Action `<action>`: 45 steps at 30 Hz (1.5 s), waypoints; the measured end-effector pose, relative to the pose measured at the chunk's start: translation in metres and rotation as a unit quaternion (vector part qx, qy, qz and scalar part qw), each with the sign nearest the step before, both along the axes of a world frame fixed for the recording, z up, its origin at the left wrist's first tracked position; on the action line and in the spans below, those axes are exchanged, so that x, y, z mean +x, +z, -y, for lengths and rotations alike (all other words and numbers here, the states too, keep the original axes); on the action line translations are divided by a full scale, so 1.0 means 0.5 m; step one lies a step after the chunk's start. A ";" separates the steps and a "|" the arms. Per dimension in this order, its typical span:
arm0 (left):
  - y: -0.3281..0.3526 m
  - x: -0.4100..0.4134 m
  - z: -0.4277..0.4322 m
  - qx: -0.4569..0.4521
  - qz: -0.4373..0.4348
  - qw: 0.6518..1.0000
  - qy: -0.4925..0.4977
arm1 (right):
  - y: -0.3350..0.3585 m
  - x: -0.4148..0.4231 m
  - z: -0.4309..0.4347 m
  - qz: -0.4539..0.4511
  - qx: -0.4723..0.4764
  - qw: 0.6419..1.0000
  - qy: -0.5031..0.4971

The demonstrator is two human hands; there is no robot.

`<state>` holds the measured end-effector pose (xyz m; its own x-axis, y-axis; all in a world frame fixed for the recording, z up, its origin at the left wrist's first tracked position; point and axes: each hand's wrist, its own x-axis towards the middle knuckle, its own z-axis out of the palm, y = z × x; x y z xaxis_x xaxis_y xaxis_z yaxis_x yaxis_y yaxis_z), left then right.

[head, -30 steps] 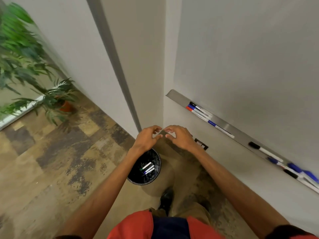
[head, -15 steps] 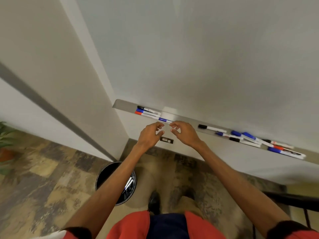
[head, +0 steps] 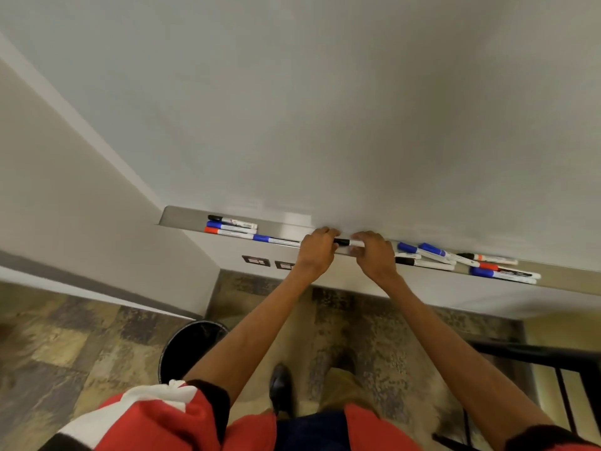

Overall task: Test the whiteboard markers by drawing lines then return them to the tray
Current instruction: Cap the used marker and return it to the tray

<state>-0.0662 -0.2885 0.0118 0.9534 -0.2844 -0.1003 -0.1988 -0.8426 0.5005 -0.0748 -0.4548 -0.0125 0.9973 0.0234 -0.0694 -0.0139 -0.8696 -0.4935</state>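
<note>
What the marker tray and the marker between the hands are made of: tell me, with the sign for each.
Marker tray: looks like brushed metal, perhaps aluminium; it is grey with a satin sheen and soft reflections.
Black-capped marker, held between the left hand and right hand: probably plastic, going by the smooth white barrel and the black cap.
</note>
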 end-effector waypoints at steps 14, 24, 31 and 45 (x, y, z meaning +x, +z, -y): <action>-0.067 0.027 0.056 0.098 0.020 0.995 -0.021 | -0.079 0.030 0.059 0.045 -0.011 0.997 0.068; -0.031 0.033 0.046 -0.016 0.050 0.998 -0.020 | -0.003 0.037 0.058 0.085 0.015 0.988 0.127; 0.027 0.048 0.005 -0.071 0.003 0.990 -0.120 | 0.029 0.009 0.056 0.186 -0.078 0.965 0.167; 0.144 -0.003 -0.077 -0.140 0.100 0.980 -0.100 | 0.154 -0.057 -0.031 0.242 -0.104 0.964 0.026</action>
